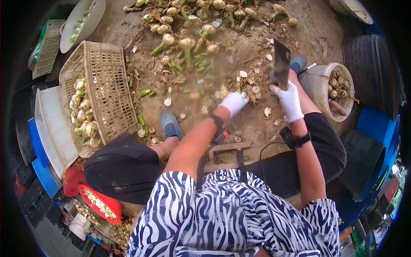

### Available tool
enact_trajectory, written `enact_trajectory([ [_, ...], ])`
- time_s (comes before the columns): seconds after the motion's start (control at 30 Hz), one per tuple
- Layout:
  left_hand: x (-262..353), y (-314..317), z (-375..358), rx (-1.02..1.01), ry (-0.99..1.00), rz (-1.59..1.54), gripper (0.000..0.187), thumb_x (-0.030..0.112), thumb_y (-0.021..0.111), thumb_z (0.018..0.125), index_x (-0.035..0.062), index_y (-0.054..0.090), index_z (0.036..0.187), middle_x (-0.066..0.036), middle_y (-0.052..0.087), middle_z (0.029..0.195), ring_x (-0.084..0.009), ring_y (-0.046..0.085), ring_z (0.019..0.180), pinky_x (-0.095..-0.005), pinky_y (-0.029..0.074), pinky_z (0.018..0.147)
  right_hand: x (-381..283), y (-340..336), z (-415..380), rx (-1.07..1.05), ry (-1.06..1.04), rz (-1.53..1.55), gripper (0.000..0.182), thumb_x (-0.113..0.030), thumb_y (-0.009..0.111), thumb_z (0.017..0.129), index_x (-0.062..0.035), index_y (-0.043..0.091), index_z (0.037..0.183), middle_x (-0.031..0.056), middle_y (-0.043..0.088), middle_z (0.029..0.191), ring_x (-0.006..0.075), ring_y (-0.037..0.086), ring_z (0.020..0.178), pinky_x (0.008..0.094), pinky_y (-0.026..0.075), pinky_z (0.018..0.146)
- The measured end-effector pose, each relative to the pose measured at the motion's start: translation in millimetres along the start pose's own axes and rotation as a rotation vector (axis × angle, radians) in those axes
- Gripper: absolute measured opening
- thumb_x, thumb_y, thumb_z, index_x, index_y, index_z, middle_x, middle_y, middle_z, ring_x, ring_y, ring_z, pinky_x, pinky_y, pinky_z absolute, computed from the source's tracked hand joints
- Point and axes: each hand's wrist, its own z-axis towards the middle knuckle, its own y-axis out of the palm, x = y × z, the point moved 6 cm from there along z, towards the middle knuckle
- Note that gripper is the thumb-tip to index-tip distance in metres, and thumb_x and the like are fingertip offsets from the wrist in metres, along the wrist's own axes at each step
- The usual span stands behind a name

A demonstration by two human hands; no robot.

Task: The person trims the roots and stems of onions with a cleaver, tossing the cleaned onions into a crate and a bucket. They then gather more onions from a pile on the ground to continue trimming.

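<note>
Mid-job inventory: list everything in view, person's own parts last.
Loose bulbs: many, pale and brown, on the ground
Stem pieces: many, green, scattered nearby
Slatted basket: one, beige, left, holding bulbs
Bucket: one, white, right, holding bulbs
Broad blade: one, dark, centre right
Red bowl: one, red, lower left
Basin: one, white, upper left
Blue containers: several, blue, both sides
Edge clutter: mixed, too small to count
Left hand: one, white-gloved, by bulbs, centre
Right hand: one, white-gloved, grip on blade
</note>
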Motion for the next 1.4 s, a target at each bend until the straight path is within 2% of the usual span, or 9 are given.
enact_trajectory([
  [0.1,-14.2,-16.1,-2.4,-0.117,0.107,0.032,0.045,0.014,0.072,0.065,0.0022,0.057,0.106,-0.017,0.057,0.104,-0.0351,0.062,0.09,-0.0434,0.051,0.074,-14.1,-3.0,-12.7,0.069,-0.078,0.126,0.027,-0.004,0.065,0.08,0.0039,0.063,0.106,0.0109,0.069,0.093,0.015,0.062,0.087,0.0271,0.048,0.079],
  [0.23,-2.1,-91.3,-5.0,-0.044,-0.339,-0.389,0.038,0.012,0.07,0.07,0.0007,0.057,0.104,-0.018,0.063,0.102,-0.0341,0.063,0.091,-0.0413,0.051,0.078,-47.9,-19.7,-52.9,0.138,-0.206,-0.424,0.027,-0.009,0.068,0.076,0.001,0.064,0.1,0.0216,0.066,0.091,0.0317,0.066,0.087,0.0364,0.051,0.074],
  [0.37,-10.2,-118.4,-27.4,0.24,-0.205,-1.304,0.058,0.025,0.079,0.071,-0.0001,0.055,0.119,-0.012,0.062,0.116,-0.0207,0.061,0.104,-0.031,0.048,0.088,-73.6,14.8,-77.7,-0.003,-0.442,-0.683,0.029,-0.004,0.06,0.067,-0.0061,0.064,0.096,0.0162,0.065,0.083,0.0339,0.064,0.078,0.0423,0.051,0.069],
  [0.7,42.8,-227.7,-111.5,0.71,-0.198,-0.349,0.05,0.019,0.078,0.066,-0.0028,0.06,0.107,-0.019,0.066,0.094,-0.0299,0.066,0.086,-0.0325,0.051,0.075,-109.9,41.4,-112.9,-0.072,-0.599,-0.774,0.019,-0.002,0.057,0.068,-0.0068,0.056,0.086,0.0121,0.061,0.075,0.0326,0.062,0.073,0.0438,0.048,0.062],
  [0.97,18.8,-166.0,-130.7,0.699,-0.327,-1.014,0.05,0.027,0.078,0.071,-0.001,0.061,0.108,-0.011,0.066,0.083,-0.0176,0.065,0.074,-0.0321,0.052,0.069,-83.6,45.5,-111.9,0.037,-0.719,-0.713,0.016,-0.003,0.056,0.072,-0.0075,0.058,0.088,0.0124,0.062,0.078,0.0328,0.063,0.074,0.0414,0.049,0.063],
  [1.1,59.8,-229.3,-131.1,0.538,-0.448,-0.255,0.05,0.016,0.083,0.063,-0.0047,0.064,0.104,-0.01,0.07,0.077,-0.015,0.066,0.071,-0.0278,0.054,0.07,-65.9,43.7,-103.8,0.107,-0.776,-0.674,0.019,-0.005,0.057,0.074,-0.0089,0.06,0.093,0.013,0.063,0.078,0.0323,0.064,0.075,0.0421,0.05,0.064],
  [1.2,55.5,-235.0,-169.2,0.797,-0.333,-0.46,0.061,0.025,0.087,0.059,-0.0029,0.062,0.107,-0.015,0.068,0.098,-0.0212,0.068,0.089,-0.0302,0.054,0.08,-21.7,-1.6,-56.5,0.063,-0.249,-0.96,0.031,-0.004,0.056,0.073,-0.006,0.063,0.104,0.0175,0.066,0.083,0.0357,0.064,0.078,0.0439,0.05,0.067],
  [1.37,51.3,-237.2,-159.4,0.706,-0.418,-0.278,0.063,0.022,0.086,0.06,-0.0016,0.06,0.111,-0.014,0.068,0.099,-0.0227,0.067,0.089,-0.033,0.054,0.077,-115.4,25.1,-107.2,0.047,-0.625,-0.562,0.036,0.005,0.058,0.067,-0.0038,0.064,0.102,0.0191,0.066,0.089,0.0368,0.064,0.083,0.0411,0.051,0.071],
  [1.4,35.9,-213.0,-156.9,0.782,-0.41,-0.819,0.063,0.024,0.086,0.06,-0.0008,0.06,0.111,-0.014,0.068,0.097,-0.024,0.067,0.087,-0.0333,0.054,0.076,-119.0,39.4,-120.4,-0.018,-0.669,-0.573,0.038,0.005,0.057,0.067,-0.0042,0.064,0.103,0.0182,0.066,0.089,0.0361,0.064,0.082,0.0413,0.052,0.073],
])
